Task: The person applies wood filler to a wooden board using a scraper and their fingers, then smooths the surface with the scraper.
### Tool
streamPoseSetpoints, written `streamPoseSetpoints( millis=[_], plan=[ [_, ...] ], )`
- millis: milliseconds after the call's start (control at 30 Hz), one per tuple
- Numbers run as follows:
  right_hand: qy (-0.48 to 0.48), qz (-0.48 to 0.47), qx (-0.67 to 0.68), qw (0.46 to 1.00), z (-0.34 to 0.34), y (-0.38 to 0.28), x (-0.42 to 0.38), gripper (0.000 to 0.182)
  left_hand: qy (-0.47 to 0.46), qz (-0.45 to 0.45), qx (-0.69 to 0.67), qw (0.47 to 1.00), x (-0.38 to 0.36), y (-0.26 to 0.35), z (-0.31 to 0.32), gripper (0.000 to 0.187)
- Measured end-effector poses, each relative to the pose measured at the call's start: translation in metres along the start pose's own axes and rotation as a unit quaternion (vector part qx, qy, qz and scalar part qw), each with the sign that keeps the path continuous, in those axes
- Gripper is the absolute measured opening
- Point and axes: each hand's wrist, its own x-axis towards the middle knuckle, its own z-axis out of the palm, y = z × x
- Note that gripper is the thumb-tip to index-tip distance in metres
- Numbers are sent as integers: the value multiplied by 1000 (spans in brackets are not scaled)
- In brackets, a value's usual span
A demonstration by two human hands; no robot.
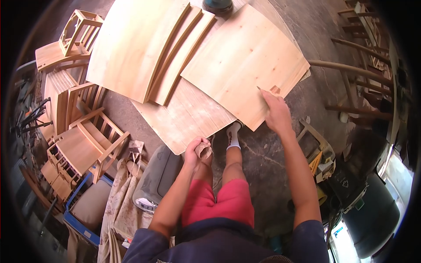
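My left hand [196,151] is closed around a curled brown piece [203,152], which looks like rolled sandpaper or card, near the close corner of a pale lower board [184,116]. On the right, my right hand [277,114] is at the near edge of a square wooden board [245,57]. One digit lies on its top face beside a reddish-brown patch, and the other fingers are partly hidden at the edge. This board lies tilted across the lower one. Left of it, several wooden panels [127,48] overlap in a stack.
Wooden stools and chairs [90,140] crowd the left side, beside a blue-framed cushioned seat [90,206] and a grey case [158,179]. Chair frames [359,70] stand at the right. A dark round object [218,6] sits at the far board edge.
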Motion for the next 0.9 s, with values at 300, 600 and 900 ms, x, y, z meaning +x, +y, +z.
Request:
streamPoseSetpoints(
  millis=[300, 600, 900],
  plan=[
    [26, 8, -103, 994, 46, -54, 38, 75, -21, 9, -26, 999, -1, 1, 7, 30],
    [-6, 0, -165, 986, 63, -66, 36, 65, 13, 12, -33, 999, -10, 2, -33, 30],
    [-68, -16, -69, 995, 12, -37, 58, 65, 18, 25, -28, 999, -16, 14, -39, 29]
  ],
)
